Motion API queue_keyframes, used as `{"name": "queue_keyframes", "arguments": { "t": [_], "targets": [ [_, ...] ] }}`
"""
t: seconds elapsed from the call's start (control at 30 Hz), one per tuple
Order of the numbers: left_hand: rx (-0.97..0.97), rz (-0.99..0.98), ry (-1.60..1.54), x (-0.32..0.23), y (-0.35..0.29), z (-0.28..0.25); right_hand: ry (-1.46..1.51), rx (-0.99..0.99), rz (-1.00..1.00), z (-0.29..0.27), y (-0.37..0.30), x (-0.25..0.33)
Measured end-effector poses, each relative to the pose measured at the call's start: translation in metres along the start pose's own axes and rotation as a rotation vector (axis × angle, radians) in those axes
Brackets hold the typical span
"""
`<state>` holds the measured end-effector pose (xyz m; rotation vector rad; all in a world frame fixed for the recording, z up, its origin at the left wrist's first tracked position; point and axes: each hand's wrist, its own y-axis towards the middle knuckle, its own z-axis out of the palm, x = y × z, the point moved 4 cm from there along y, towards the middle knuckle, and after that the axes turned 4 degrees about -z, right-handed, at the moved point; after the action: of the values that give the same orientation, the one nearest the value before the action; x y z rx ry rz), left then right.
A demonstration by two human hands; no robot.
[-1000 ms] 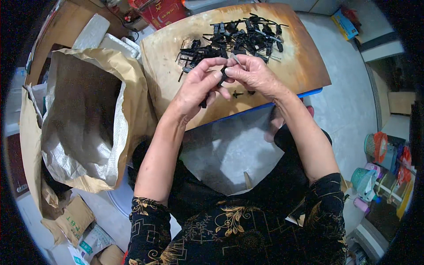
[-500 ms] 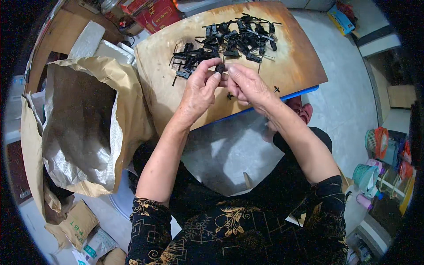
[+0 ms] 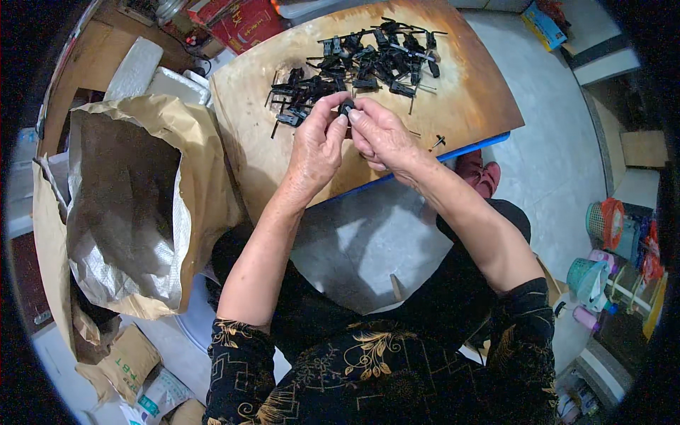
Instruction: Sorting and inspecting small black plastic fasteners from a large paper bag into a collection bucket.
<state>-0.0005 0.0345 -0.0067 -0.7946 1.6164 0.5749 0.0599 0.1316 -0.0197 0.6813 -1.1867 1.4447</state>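
Between my hands, above the near part of the wooden board, is a small black plastic part (image 3: 346, 107). My left hand (image 3: 321, 139) pinches it between thumb and fingers. My right hand (image 3: 382, 134) is closed against its right side, thumb and fingertips pressing on it; the curled fingers below are partly hidden. Just beyond the hands lies a pile of black plastic parts (image 3: 368, 64) with thin rods sticking out. A small black piece (image 3: 438, 142) lies by itself near the board's front edge, to the right of my right hand.
The stained wooden board (image 3: 467, 92) has a blue edge (image 3: 453, 155) along its near side. A large open paper sack (image 3: 205, 163) with a silvery lining stands at the left, beside white foam blocks (image 3: 138, 67). Baskets (image 3: 586, 280) and bottles crowd the far right.
My right hand has moved in closer to the left, its thumb now pressing on the black part. The whole view has shifted slightly.
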Motion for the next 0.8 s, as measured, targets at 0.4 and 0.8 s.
{"name": "queue_keyframes", "arguments": {
  "t": [0.4, 0.8],
  "targets": [
    [-0.159, 0.201, 0.319, 0.011, -0.008, -0.011, -0.205, 0.053, 0.094, 0.008, 0.014, -0.007],
    [-0.047, -0.42, -1.017, 0.032, -0.002, -0.045, -1.475, -0.017, -0.163, -0.097, 0.012, 0.015]
  ]
}}
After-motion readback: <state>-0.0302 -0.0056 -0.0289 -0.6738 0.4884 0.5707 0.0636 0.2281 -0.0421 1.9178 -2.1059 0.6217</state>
